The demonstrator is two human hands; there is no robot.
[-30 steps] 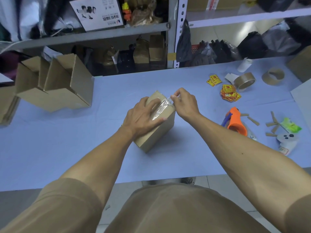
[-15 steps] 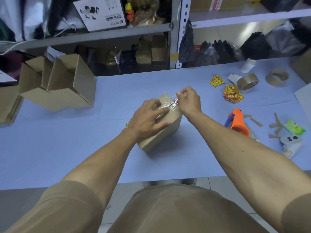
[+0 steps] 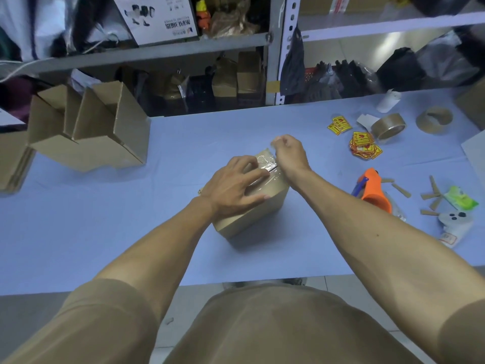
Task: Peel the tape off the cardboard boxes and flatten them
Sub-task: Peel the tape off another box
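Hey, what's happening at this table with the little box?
A person is stripping clear tape off a small cardboard box on the blue table. The left hand presses flat on the box top while the right hand pinches the tape end and lifts it. Opened boxes sit to the left.

Person's in a plain khaki-brown short-sleeve tee (image 3: 275, 329), no print or logo that I can see. The sleeves are loose and end around the elbows, left sleeve (image 3: 86, 324) and right sleeve (image 3: 462, 334) both the same tan fabric with a simple hem. Forearms are bare below that. Left hand (image 3: 233, 189) and right hand (image 3: 290, 155) have no gloves and no rings. There's a thin band or bracelet at the left wrist (image 3: 200, 191), only a sliver shows, can't tell what it is.
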